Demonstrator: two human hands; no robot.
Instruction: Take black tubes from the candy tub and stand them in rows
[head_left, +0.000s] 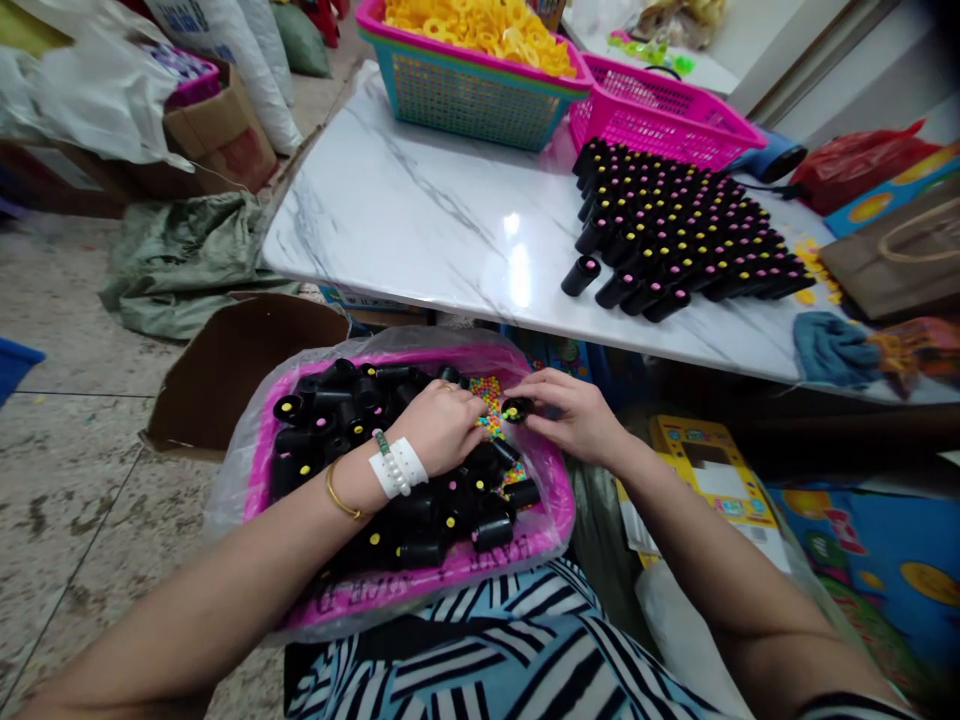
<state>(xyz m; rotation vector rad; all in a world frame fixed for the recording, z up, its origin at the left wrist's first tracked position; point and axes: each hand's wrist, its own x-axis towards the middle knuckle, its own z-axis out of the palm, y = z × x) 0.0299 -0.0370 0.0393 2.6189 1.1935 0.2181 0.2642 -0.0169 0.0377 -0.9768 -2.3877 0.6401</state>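
Basically, right hand (pixel 576 415) pinching a small black plastic tube (pixel 525 407) over the bright-pink plastic tub (pixel 556 500).
Left hand (pixel 444 422) curled by tiny multicoloured round beads (pixel 487 397), grip hidden — tube's probably light, stiff, slick-ish — best held by its sides.

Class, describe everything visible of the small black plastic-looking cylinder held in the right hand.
The small black plastic-looking cylinder is round-mouthed and smooth, its open end turned up toward the camera. Inside show yellow and green bits, apparently beads. The fingers and thumb of the right hand grip it around its side, above the bright pink plastic tray, next to the loose multicoloured round beads. Its lower end is hidden.
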